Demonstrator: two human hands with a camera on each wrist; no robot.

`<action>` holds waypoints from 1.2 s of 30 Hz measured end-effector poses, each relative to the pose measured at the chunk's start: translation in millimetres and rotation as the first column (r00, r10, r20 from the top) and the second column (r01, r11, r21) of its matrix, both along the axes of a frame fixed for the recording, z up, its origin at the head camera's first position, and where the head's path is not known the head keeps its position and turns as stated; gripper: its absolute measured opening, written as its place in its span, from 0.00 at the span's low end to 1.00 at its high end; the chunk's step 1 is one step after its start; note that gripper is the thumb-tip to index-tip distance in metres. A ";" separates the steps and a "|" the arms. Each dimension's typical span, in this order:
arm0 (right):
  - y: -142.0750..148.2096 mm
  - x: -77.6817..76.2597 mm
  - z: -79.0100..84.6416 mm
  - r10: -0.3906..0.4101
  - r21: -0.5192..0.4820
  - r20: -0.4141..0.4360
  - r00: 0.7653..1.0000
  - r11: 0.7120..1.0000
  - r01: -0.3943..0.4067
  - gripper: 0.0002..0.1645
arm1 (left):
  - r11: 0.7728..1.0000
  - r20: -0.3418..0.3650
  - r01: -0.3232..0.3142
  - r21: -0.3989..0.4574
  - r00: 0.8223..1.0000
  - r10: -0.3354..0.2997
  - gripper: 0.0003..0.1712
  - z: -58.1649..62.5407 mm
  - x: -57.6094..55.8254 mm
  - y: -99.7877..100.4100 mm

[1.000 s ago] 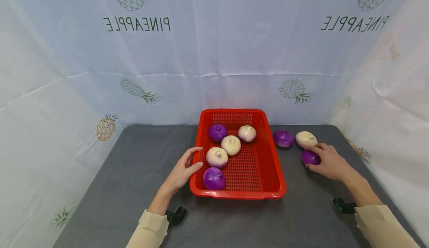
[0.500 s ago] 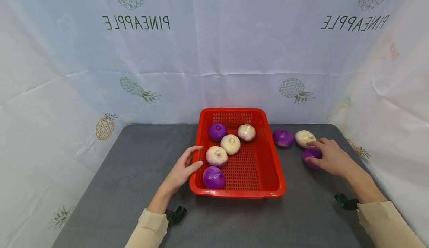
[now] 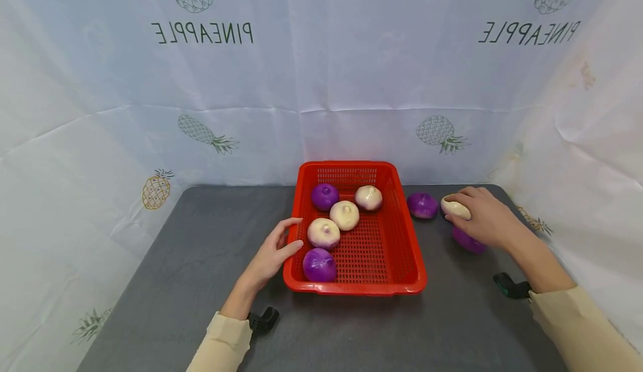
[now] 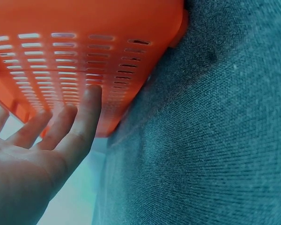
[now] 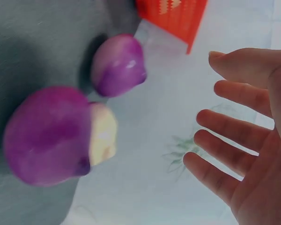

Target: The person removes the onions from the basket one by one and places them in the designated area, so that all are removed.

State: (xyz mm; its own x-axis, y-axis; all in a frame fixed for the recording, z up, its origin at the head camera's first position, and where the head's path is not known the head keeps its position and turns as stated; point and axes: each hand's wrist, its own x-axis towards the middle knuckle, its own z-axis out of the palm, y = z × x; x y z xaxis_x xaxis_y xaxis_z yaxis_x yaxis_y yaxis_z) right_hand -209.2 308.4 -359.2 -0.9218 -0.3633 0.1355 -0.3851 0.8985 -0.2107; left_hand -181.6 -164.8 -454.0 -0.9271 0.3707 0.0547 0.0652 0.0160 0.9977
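Observation:
In the head view, my left hand (image 3: 268, 260) rests beside the left wall of a red plastic basket (image 3: 412, 249). Its fingers are loosely spread; in the left wrist view the index fingertip lies at the slotted wall, contact unclear. My right hand (image 3: 484, 215) hovers over a cream-topped onion (image 3: 455, 209), partly covering it. A purple onion (image 3: 468, 242) sits just below that hand, and another purple onion (image 3: 422, 205) lies left of the cream one. The right wrist view shows the fingers straight and apart, holding nothing, away from the larger purple onion (image 5: 47, 136).
Inside the basket are two purple onions, one at the back (image 3: 325, 196) and one at the front (image 3: 319, 265), plus several cream ones. The dark grey table (image 3: 351, 333) meets a pineapple-printed cloth (image 3: 351, 81) behind the basket.
My right hand has left the near purple onion and moved away from me, up over the cream-topped one. The left hand and the basket have stayed where they were.

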 end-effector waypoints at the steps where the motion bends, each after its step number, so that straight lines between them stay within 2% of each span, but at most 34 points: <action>1: -3.2 -0.2 2.9 0.006 -0.006 0.001 1.000 1.000 -0.006 0.23 | 1.000 0.001 0.000 0.001 1.000 0.000 0.35 -0.2 -0.1 -0.2; 6: -19.0 0.7 11.5 0.038 -0.029 -0.012 0.999 0.999 -0.038 0.21 | 1.000 -0.012 0.007 0.002 1.000 -0.007 0.34 -1.5 -0.7 -0.6; 16: -51.0 3.7 19.1 0.093 -0.051 -0.073 0.993 0.994 -0.097 0.23 | 1.000 -0.012 0.005 -0.007 1.000 -0.005 0.34 1.6 0.6 -0.1; 21: -64.7 3.7 21.1 0.104 -0.056 -0.077 0.992 0.993 -0.108 0.24 | 1.000 -0.010 0.000 -0.006 1.000 0.000 0.33 1.1 1.2 -0.6; 28: -86.4 5.7 30.8 0.169 -0.033 -0.130 0.977 0.984 -0.174 0.23 | 1.000 -0.003 0.001 0.000 1.000 -0.001 0.33 0.0 0.5 -0.9; 36: -110.7 1.3 45.2 0.218 -0.006 -0.126 0.968 0.975 -0.220 0.23 | 1.000 -0.003 0.008 -0.002 1.000 -0.008 0.34 0.4 -0.6 -0.6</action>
State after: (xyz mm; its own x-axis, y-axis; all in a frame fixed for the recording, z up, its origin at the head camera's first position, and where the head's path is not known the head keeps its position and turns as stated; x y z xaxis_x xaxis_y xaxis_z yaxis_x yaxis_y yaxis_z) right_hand -207.9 197.7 -314.0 -0.7956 -0.5506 0.2528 -0.5963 0.7854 -0.1661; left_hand -182.2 -165.4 -453.6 -0.9238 0.3786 0.0564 0.0681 0.0176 0.9975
